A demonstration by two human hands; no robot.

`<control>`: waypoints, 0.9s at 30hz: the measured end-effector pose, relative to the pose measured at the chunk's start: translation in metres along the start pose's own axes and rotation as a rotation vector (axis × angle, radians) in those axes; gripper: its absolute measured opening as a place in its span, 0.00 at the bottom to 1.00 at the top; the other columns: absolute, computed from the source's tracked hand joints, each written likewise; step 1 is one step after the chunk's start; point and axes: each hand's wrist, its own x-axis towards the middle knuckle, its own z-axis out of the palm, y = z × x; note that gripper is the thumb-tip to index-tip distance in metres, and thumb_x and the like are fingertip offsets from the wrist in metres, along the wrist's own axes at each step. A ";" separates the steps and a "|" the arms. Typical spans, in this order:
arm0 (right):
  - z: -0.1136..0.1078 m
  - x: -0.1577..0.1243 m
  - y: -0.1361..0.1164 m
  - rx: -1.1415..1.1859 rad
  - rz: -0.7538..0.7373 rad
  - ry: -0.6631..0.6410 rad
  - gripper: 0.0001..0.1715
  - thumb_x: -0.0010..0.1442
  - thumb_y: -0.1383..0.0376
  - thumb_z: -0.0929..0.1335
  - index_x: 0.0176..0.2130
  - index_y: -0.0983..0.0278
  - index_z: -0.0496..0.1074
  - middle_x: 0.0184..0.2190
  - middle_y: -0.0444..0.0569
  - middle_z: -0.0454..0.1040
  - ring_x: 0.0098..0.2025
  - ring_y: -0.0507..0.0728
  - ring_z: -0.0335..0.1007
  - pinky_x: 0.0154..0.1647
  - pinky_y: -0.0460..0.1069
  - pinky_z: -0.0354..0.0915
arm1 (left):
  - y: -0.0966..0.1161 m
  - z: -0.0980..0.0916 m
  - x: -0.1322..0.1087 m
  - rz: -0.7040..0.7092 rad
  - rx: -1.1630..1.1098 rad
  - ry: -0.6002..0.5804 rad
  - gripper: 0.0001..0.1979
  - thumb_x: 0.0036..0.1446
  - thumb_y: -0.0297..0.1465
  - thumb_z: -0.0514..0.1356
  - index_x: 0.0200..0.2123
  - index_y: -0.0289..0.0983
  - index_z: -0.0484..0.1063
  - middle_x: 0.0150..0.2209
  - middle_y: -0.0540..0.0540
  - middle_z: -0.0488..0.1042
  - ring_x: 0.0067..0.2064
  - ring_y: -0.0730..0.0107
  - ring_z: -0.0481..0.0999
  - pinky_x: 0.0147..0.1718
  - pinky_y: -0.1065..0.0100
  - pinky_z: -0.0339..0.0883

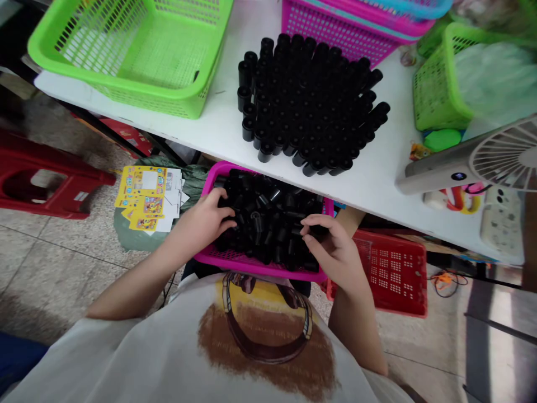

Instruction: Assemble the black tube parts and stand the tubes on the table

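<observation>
A pink basket (251, 263) rests on my lap, filled with loose black plastic tubes (268, 215). My left hand (205, 221) reaches into its left side, fingers curled over some tubes. My right hand (331, 249) sits at the basket's right side, fingertips pinched on a black tube. On the white table (222, 126) above stands a tight block of upright black tubes (312, 106).
An empty green basket (138, 50) sits at the table's back left, pink baskets (339, 28) at the back, a green basket (444, 84) and a small fan (482, 162) at right. A red crate (390, 274), red stool (46, 179) and yellow cards (146, 196) are on the floor.
</observation>
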 end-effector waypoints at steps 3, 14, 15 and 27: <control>0.005 -0.001 0.002 0.017 0.006 -0.041 0.14 0.70 0.67 0.68 0.53 0.54 0.72 0.48 0.49 0.76 0.47 0.56 0.77 0.51 0.55 0.74 | 0.010 0.016 0.000 -0.069 0.183 -0.186 0.03 0.59 0.29 0.69 0.32 0.36 0.82 0.55 0.36 0.70 0.48 0.48 0.77 0.38 0.56 0.80; 0.042 -0.006 0.002 0.035 0.033 -0.039 0.22 0.65 0.61 0.75 0.58 0.54 0.76 0.55 0.53 0.77 0.55 0.59 0.79 0.50 0.53 0.79 | 0.026 -0.008 -0.012 0.110 -0.391 0.009 0.07 0.67 0.36 0.64 0.38 0.40 0.80 0.56 0.42 0.66 0.52 0.59 0.76 0.56 0.60 0.74; 0.041 -0.005 0.000 -0.001 0.018 -0.052 0.23 0.65 0.61 0.75 0.58 0.53 0.77 0.54 0.52 0.77 0.53 0.59 0.80 0.49 0.53 0.79 | 0.029 -0.010 -0.013 0.119 -0.398 0.028 0.07 0.67 0.35 0.64 0.38 0.40 0.80 0.55 0.42 0.66 0.53 0.59 0.75 0.57 0.61 0.74; 0.040 -0.004 -0.003 -0.128 -0.124 -0.135 0.28 0.66 0.64 0.74 0.63 0.47 0.75 0.52 0.49 0.78 0.53 0.58 0.79 0.57 0.55 0.78 | 0.045 -0.011 -0.017 0.164 -0.345 0.041 0.08 0.69 0.35 0.62 0.37 0.39 0.78 0.57 0.41 0.66 0.54 0.59 0.75 0.57 0.60 0.74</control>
